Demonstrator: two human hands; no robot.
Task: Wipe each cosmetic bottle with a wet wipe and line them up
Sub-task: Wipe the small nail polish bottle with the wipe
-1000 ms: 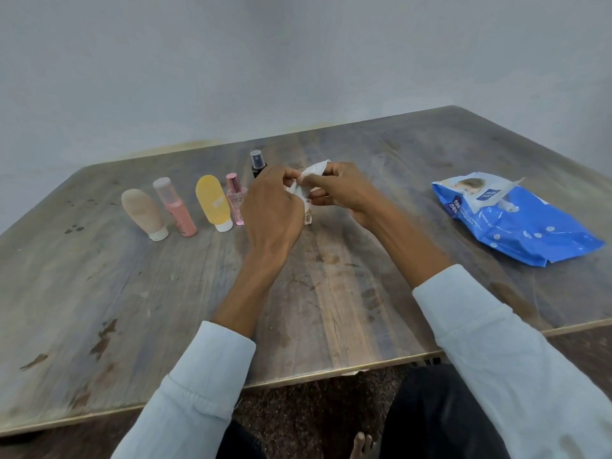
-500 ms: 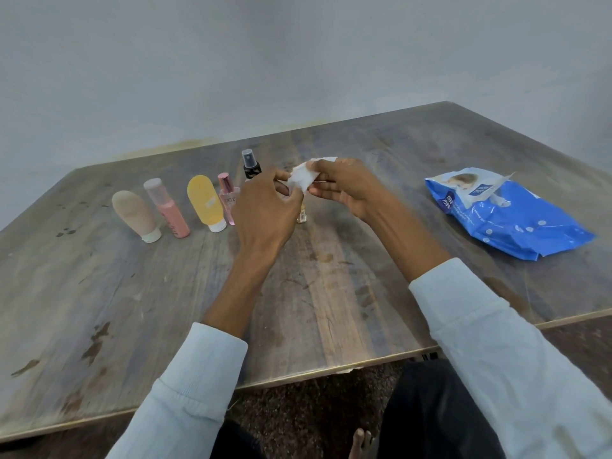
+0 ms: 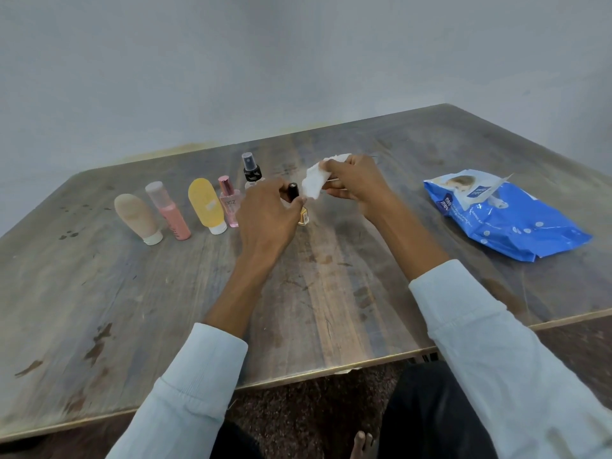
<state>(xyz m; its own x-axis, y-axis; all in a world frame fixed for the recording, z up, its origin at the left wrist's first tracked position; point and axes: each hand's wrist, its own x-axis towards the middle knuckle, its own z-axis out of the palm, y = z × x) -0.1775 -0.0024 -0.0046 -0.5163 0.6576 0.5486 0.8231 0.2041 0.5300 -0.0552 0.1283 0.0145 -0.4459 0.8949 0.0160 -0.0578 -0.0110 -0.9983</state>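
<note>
My left hand [image 3: 268, 217] grips a small bottle with a black cap [image 3: 293, 191] and a golden body, held just above the table. My right hand [image 3: 356, 183] pinches a crumpled white wet wipe [image 3: 314, 182] right beside that cap. A row of bottles stands to the left: a beige tube [image 3: 137, 218], a pink bottle [image 3: 169, 210], a yellow tube [image 3: 207, 205], a pink perfume bottle [image 3: 228, 202] and a clear spray bottle with a black pump [image 3: 250, 167], partly hidden by my left hand.
A blue wet-wipe pack [image 3: 503, 213] lies on the right of the wooden table [image 3: 331, 309], flap open. A wall runs behind the table's far edge. My knees and a bare foot show below the near edge.
The wipe has come off the small bottle and moved slightly right, so the black cap now shows. My left hand has stayed on the bottle.
</note>
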